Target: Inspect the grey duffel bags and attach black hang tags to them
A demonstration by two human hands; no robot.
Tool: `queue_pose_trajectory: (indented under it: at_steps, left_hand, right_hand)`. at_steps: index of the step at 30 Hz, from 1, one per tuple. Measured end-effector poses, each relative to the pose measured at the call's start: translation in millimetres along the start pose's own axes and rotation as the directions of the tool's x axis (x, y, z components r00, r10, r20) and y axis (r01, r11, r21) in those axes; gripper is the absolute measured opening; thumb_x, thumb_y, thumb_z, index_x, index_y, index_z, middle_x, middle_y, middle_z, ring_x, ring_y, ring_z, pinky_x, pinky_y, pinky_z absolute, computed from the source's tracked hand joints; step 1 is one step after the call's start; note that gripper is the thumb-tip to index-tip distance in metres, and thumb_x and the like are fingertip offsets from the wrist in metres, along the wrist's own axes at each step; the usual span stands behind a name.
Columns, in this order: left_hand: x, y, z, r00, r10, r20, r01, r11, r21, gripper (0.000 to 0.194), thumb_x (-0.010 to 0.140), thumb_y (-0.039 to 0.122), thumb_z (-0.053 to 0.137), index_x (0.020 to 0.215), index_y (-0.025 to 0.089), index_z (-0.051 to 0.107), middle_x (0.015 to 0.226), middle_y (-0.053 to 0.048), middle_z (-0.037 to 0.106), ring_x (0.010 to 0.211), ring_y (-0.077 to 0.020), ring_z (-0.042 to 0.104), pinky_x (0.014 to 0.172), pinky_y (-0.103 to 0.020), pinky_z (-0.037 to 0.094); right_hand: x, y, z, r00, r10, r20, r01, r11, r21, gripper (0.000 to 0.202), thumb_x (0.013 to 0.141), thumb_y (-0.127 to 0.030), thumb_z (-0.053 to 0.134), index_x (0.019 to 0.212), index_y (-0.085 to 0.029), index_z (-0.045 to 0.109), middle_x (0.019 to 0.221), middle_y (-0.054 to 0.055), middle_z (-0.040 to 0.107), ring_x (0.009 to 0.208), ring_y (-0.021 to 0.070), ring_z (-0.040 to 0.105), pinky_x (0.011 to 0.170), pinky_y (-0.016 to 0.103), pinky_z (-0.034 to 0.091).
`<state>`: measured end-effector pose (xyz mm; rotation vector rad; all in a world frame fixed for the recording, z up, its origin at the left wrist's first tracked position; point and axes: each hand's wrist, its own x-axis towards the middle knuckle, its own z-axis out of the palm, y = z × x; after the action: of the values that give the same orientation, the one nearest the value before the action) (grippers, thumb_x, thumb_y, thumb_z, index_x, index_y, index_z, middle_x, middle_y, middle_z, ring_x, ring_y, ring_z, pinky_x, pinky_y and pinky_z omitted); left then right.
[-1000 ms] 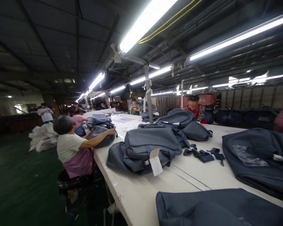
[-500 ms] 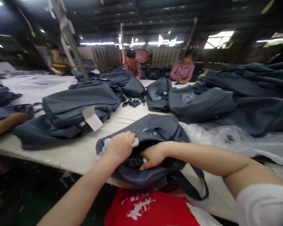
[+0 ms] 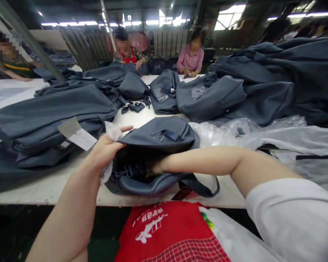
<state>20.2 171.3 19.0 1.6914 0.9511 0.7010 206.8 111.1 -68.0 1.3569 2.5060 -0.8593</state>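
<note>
A dark blue-grey bag [image 3: 164, 125] lies on the white table in front of me, its mouth gaping towards me. My left hand [image 3: 107, 147] grips the left edge of the opening between thumb and fingers, one finger stretched out above it. A crumpled white thin sheet [image 3: 112, 131] is bunched against that hand. Deep in the opening is my right hand [image 3: 159, 166], its fingers hidden by shadow and fabric. A dark buckle on a strap [image 3: 135, 170] shows inside, left of the right hand. A loose strap [image 3: 205, 189] loops out at the bag's lower right.
Left lies another bag [image 3: 51, 109] with a white hang tag [image 3: 83, 139]. More bags [image 3: 210, 96] fill the back and right. Clear plastic bags [image 3: 289, 140] lie at right. Several people sit across the table [image 3: 71, 189]; a pole [image 3: 30, 40] rises at back left.
My left hand has moved to the left edge of the mouth, which gapes wider. My right hand has gone deeper inside the bag. The view has shifted right and down.
</note>
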Motion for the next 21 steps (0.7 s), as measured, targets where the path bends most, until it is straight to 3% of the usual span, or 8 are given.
queue_pose_trajectory:
  at_steps: [3,7,9,11,12,15,17,21]
  left_hand:
    - [-16,18,7.5,0.995,-0.044,-0.086,0.031,0.989,-0.142,0.074,0.063,0.041,0.079,0.13,0.015,0.059,0.105,-0.01,0.072,0.103,-0.0283,0.066,0.097,-0.043,0.05]
    - [-28,23,6.1,0.966,-0.108,-0.234,0.078,0.988,-0.136,0.077,0.058,0.043,0.081,0.128,0.018,0.06,0.089,-0.004,0.073,0.088,-0.0233,0.068,0.087,-0.038,0.055]
    - [-31,19,1.4,0.958,-0.108,-0.264,0.088,0.992,-0.086,0.076,0.058,0.044,0.08,0.127,0.018,0.061,0.084,-0.002,0.072,0.082,-0.0211,0.067,0.085,-0.036,0.055]
    - [-32,13,-1.9,0.953,-0.069,-0.296,0.063,0.998,-0.028,0.072,0.06,0.044,0.079,0.125,0.018,0.063,0.083,-0.001,0.07,0.08,-0.0199,0.065,0.086,-0.035,0.054]
    - [-32,9,-2.3,0.95,-0.045,-0.31,0.046,0.999,-0.002,0.07,0.061,0.043,0.078,0.124,0.018,0.063,0.083,-0.001,0.07,0.081,-0.0196,0.065,0.088,-0.034,0.053]
    - [-30,-1,0.7,0.956,-0.007,-0.292,0.021,0.999,0.046,0.068,0.066,0.043,0.076,0.126,0.016,0.061,0.081,-0.001,0.069,0.08,-0.0202,0.064,0.086,-0.033,0.053]
    - [-28,-6,3.6,0.967,-0.004,-0.253,0.023,0.997,0.073,0.064,0.069,0.043,0.074,0.126,0.016,0.061,0.085,-0.003,0.07,0.081,-0.0204,0.064,0.083,-0.032,0.054]
    - [-28,-6,5.4,0.962,0.03,-0.273,0.004,0.992,0.125,0.05,0.069,0.042,0.073,0.113,0.017,0.068,0.104,-0.005,0.069,0.083,-0.0198,0.063,0.083,-0.03,0.053]
  right_hand:
    - [8,-6,23,0.994,-0.049,-0.103,0.036,0.991,-0.125,0.077,0.078,-0.058,0.067,0.135,-0.01,0.051,0.147,0.022,0.042,0.133,0.0387,0.043,0.11,0.048,0.035]
    - [-12,-28,14,0.992,-0.117,-0.038,0.108,0.977,-0.185,0.06,0.086,-0.065,0.05,0.106,-0.011,0.069,0.108,0.017,0.069,0.102,0.0329,0.064,0.09,0.043,0.05]
    - [-31,-36,0,0.964,-0.146,-0.224,0.119,0.985,-0.129,0.053,0.094,-0.057,0.041,0.103,-0.012,0.069,0.102,0.015,0.07,0.095,0.0283,0.066,0.084,0.039,0.051]
    - [-48,-38,-9,0.899,-0.106,-0.425,0.097,0.994,-0.044,0.047,0.096,-0.049,0.042,0.116,-0.012,0.063,0.117,0.017,0.066,0.104,0.0282,0.063,0.088,0.039,0.05]
    - [-55,-37,-10,0.896,-0.084,-0.437,0.094,0.996,0.001,0.049,0.095,-0.049,0.045,0.124,-0.011,0.059,0.125,0.019,0.062,0.111,0.0295,0.061,0.092,0.041,0.049]
    - [-66,-30,-5,0.974,-0.107,-0.197,0.136,0.981,0.14,0.071,0.09,-0.057,0.051,0.141,-0.007,0.044,0.142,0.023,0.048,0.126,0.0333,0.051,0.102,0.043,0.044]
    - [-69,-27,-1,0.987,-0.145,-0.069,0.157,0.965,0.209,0.075,0.091,-0.055,0.05,0.147,-0.007,0.036,0.148,0.022,0.041,0.134,0.0328,0.044,0.109,0.041,0.039]
    - [-78,-28,-3,0.997,-0.055,-0.046,0.063,0.976,0.207,0.067,0.094,-0.053,0.046,0.144,-0.009,0.042,0.143,0.021,0.047,0.129,0.0337,0.05,0.106,0.043,0.042]
